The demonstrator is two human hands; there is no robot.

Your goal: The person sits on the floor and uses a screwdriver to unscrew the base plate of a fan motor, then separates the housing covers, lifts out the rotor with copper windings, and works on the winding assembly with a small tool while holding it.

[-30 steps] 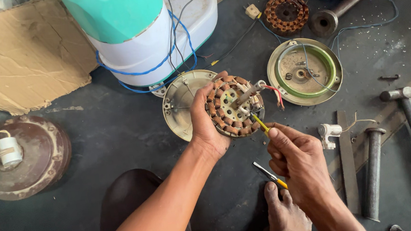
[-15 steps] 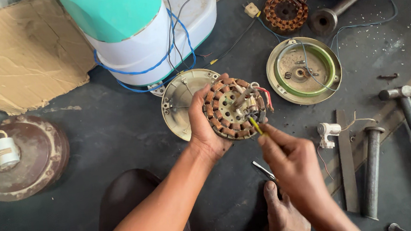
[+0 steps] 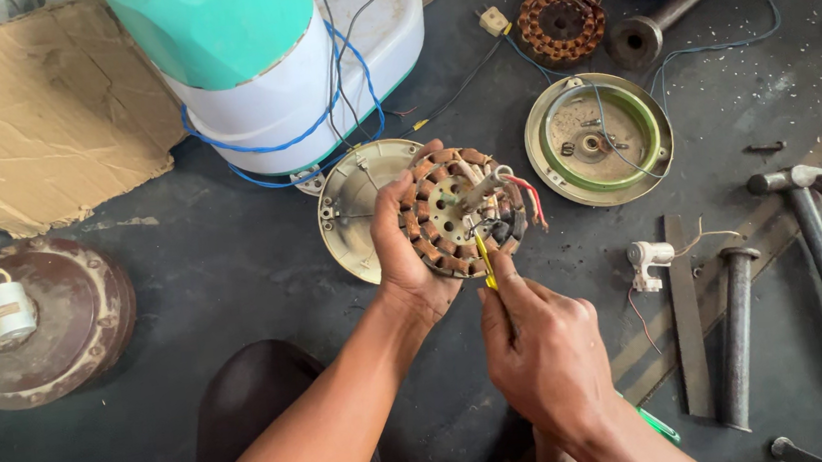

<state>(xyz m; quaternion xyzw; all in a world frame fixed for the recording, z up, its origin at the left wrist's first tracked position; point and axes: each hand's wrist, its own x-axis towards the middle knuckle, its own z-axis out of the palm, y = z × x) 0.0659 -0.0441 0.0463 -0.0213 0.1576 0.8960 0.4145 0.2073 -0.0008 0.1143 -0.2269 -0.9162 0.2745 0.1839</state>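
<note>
Stator (image 3: 459,211) with copper windings sits upright in the left hand (image 3: 408,251), the fingers wrapped around its left rim and the thumb across the front edge. The right hand (image 3: 543,349) is closed around a yellow-handled screwdriver (image 3: 484,259), whose tip rests against the lower centre of the stator, just right of the left thumb. Red and white leads (image 3: 526,198) hang from the right side of the stator.

Directly behind the left hand, a cream motor cover plate (image 3: 354,216) lies flat on the dark floor (image 3: 214,270). Beyond that plate stands a white and teal appliance housing (image 3: 264,64) wrapped with blue cable (image 3: 356,76). Right of both hands lies a round motor housing (image 3: 598,138) with a green inner ring, and past it a second copper-wound stator (image 3: 562,24) and a dark metal shaft (image 3: 676,5).

Further right of the right hand lie a small white capacitor (image 3: 647,263) with thin wires, a flat metal file (image 3: 685,315), a short steel rod (image 3: 737,330) and a hammer (image 3: 812,222). Well to the left of the left hand rests a brown motor casing (image 3: 57,315) carrying a white cylindrical capacitor (image 3: 9,308). A torn cardboard sheet (image 3: 28,117) lies beyond it.
</note>
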